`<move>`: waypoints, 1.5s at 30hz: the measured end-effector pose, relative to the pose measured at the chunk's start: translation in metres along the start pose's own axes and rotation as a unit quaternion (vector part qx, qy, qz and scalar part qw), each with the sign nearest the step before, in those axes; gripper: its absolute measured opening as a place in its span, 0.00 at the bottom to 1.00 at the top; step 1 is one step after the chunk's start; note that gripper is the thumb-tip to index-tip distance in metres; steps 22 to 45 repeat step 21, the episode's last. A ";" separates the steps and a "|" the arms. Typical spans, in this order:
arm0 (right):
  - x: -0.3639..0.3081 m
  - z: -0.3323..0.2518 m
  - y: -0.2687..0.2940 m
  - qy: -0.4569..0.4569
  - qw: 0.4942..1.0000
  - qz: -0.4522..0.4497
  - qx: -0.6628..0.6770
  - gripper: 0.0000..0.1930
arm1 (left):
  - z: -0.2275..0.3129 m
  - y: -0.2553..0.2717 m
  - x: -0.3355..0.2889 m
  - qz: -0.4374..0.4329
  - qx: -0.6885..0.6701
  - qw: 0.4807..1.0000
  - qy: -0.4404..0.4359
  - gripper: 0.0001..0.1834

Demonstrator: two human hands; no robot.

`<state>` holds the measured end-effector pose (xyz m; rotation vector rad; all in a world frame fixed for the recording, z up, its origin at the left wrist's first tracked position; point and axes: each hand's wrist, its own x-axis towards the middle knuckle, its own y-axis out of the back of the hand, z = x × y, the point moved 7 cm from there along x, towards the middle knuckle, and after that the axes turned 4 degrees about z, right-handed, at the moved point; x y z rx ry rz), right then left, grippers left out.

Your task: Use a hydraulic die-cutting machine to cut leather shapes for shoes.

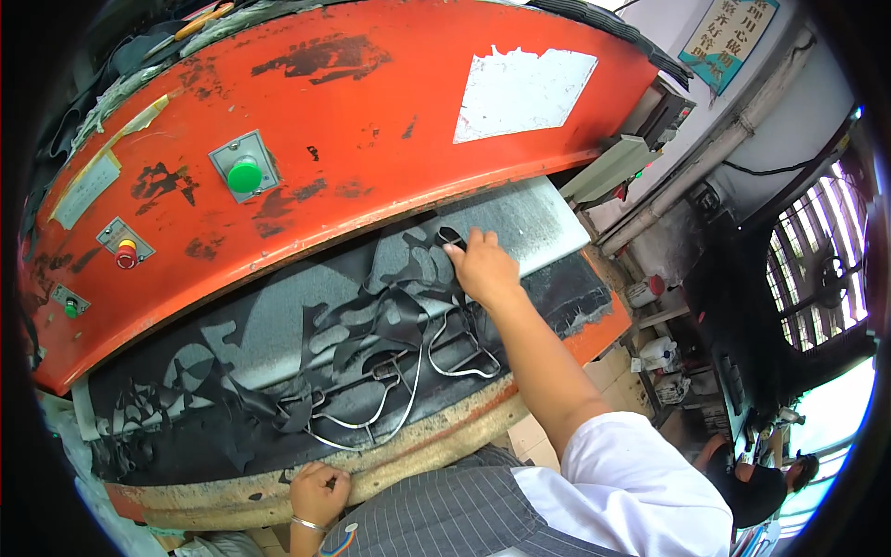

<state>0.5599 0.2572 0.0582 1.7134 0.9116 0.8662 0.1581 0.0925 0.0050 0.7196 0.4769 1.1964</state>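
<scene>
My right hand (487, 266) reaches over the pale cutting board (529, 218), its fingertips closed on a small dark piece (448, 236) of black sheet material. Next to it spreads a web of black sheet scraps (394, 316) full of cut-out holes, lying across the board and its front edge. Two metal cutting dies with curved outlines rest in front: a larger cutting die (415, 390) and a smaller cutting die (497, 364). My left hand (320, 492) is curled at the worn front edge (408, 464) of the machine bed; a dark bit shows between its fingers, too small to name.
Close above the board stands the orange press head (371, 139), with a green button (244, 175) and a red stop button (126, 255). More shredded black scraps (148, 408) lie at the left. A person in dark clothes (761, 483) is at the far right.
</scene>
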 end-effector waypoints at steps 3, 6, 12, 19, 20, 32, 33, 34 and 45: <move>0.030 -0.005 -0.046 0.019 0.999 -0.038 -0.005 0.26 | 0.000 -0.004 0.007 -0.028 0.023 0.999 0.033 0.08; 0.036 0.000 -0.052 0.051 0.997 -0.048 0.036 0.25 | -0.013 -0.007 0.002 -0.037 0.032 0.998 0.048 0.08; 0.039 0.004 -0.049 0.093 0.992 -0.056 0.060 0.22 | -0.010 -0.006 -0.002 -0.004 0.018 0.999 0.039 0.07; 0.023 -0.016 -0.040 0.015 0.998 -0.024 -0.048 0.24 | 0.008 -0.001 0.001 0.017 0.033 0.997 0.072 0.05; 0.021 -0.018 -0.049 -0.012 0.996 -0.018 -0.091 0.25 | 0.011 -0.001 0.002 0.029 0.018 0.997 0.064 0.07; 0.020 -0.020 -0.049 -0.009 0.996 -0.017 -0.091 0.25 | 0.009 0.000 0.001 0.033 0.036 0.996 0.078 0.06; 0.020 -0.020 -0.049 -0.009 0.996 -0.017 -0.091 0.25 | 0.009 0.000 0.001 0.033 0.036 0.996 0.078 0.06; 0.020 -0.020 -0.049 -0.009 0.996 -0.017 -0.091 0.25 | 0.009 0.000 0.001 0.033 0.036 0.996 0.078 0.06; 0.020 -0.020 -0.049 -0.009 0.996 -0.017 -0.091 0.25 | 0.009 0.000 0.001 0.033 0.036 0.996 0.078 0.06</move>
